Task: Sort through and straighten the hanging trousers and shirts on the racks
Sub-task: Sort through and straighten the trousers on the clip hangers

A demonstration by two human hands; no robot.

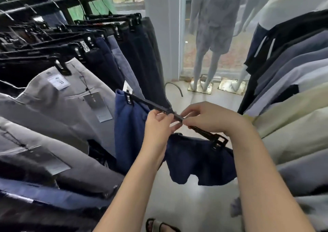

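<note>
Head view, all positions taken from the clip hanger [149, 104]

1. clip hanger, black: being held in mid-air, slanting, its wire hook [174, 87] curving free above the bar
2. blue trousers [129, 134]: hanging beneath the clip hanger, one clip biting the waistband at the far end, the other clip sitting at the near end over darker blue cloth that is sagging below the bar
3. left hand [158, 125]: pinching the middle of the hanger bar between thumb and curled fingers
4. right hand [204, 118]: pinching the same bar just beside the left hand, fingertips nearly meeting it
5. trouser rack [53, 0]: standing left of the clip hanger, carrying grey trousers [62, 98] with paper tags nearest, then navy and dark pairs in black clips running beyond
6. shirts [292, 93]: hanging in a row right of the clip hanger, black through grey, white and pale yellow
7. mannequins [209, 36]: standing beyond the clip hanger by the glass
8. sandalled foot [159, 225]: showing below the clip hanger on the floor [177, 205]
</note>
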